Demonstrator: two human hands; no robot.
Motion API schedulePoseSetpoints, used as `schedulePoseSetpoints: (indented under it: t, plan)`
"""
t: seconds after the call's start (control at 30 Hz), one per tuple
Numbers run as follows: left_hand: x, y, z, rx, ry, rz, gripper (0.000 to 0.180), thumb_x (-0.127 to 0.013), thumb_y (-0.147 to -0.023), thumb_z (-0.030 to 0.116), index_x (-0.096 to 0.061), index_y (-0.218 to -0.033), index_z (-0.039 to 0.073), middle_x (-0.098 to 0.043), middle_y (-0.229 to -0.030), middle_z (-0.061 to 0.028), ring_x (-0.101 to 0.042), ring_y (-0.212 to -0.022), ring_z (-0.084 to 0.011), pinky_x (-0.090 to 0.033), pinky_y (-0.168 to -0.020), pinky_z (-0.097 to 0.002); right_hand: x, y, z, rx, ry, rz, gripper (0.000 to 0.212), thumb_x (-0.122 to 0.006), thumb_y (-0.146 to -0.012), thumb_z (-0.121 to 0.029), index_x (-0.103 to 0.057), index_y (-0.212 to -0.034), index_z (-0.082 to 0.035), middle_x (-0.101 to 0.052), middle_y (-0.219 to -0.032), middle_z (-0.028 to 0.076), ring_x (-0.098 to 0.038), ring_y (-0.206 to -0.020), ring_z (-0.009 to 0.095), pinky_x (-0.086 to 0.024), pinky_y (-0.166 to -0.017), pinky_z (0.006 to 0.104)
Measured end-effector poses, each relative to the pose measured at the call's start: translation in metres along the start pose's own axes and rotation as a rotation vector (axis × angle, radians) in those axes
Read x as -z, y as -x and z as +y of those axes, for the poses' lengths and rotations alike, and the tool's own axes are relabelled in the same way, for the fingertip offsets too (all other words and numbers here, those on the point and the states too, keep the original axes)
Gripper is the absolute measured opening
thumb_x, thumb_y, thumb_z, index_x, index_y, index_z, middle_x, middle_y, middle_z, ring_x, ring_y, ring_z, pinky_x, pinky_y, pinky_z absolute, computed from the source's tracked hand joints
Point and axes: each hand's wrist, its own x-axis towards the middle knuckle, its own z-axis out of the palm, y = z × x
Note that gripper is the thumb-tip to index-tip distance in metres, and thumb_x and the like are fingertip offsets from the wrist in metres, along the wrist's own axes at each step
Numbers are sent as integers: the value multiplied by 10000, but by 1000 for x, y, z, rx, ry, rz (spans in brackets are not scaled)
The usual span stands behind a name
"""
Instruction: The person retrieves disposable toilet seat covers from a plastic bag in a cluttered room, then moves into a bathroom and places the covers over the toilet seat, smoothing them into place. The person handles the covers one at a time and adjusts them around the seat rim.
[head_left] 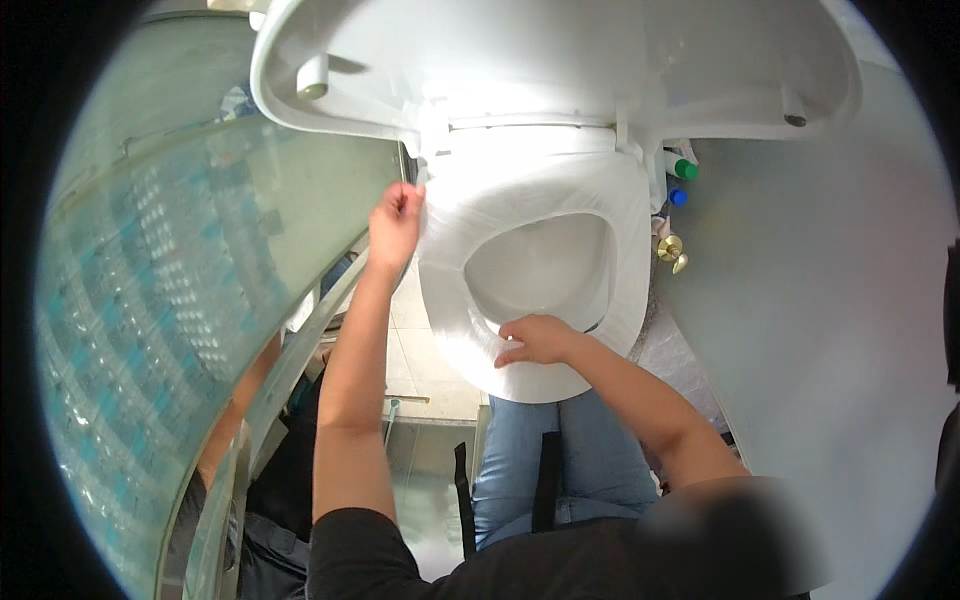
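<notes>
A thin, wrinkled white toilet seat cover lies over the seat of a white toilet, around the open bowl. At the seat's left outer edge, toward the back, my left hand is closed with its fingertips pinched at the cover's edge. My right hand reaches across the front of the seat, its thumb and fingers bent around the inner rim and gripping the cover there. The raised white lid stands behind the seat.
A glass panel and a shower door with a teal-patterned surface stand close on the left. To the right are bottles with a green cap and a blue cap, a brass valve and a pale wall.
</notes>
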Motion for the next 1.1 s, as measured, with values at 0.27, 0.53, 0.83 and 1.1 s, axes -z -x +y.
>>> schedulePoseSetpoints:
  t: [0.27,0.53,0.83,1.1]
  plan:
    - [0,-36,18,76,103,-325,195,-678,-915,197,-623,-802,48,-545,-688,66,-439,-632,-47,-400,-586,-222,22,-43,4,37,-236,19,425,-668,-864,-455,-662,-936,-37,-642,-810,99,-605,-746,209,-478,-693,344]
    - [15,0,-3,192,352,-344,93,-686,-907,140,-653,-933,57,-613,-813,59,-512,-713,-32,-437,-646,-198,49,-84,-33,-155,-1143,371,267,-661,-914,-291,-667,-957,-27,-668,-876,50,-623,-751,143,-528,-673,291]
    - [12,195,-82,728,1007,-307,486,-384,-1033,418,-522,-1311,45,-623,-1191,-56,-597,-1050,-152,-485,-933,-332,35,-79,-35,-210,-1395,389,315,-583,-961,-301,-601,-1118,-28,-649,-1037,79,-640,-897,179,-552,-778,343]
    - [-17,224,-88,641,900,184,172,-591,-968,159,-651,-1045,18,-682,-955,-52,-625,-745,-115,-548,-695,-287,-9,-36,-18,-298,-687,277,430,-626,-919,-414,-589,-1107,-29,-654,-985,86,-645,-921,208,-529,-750,358]
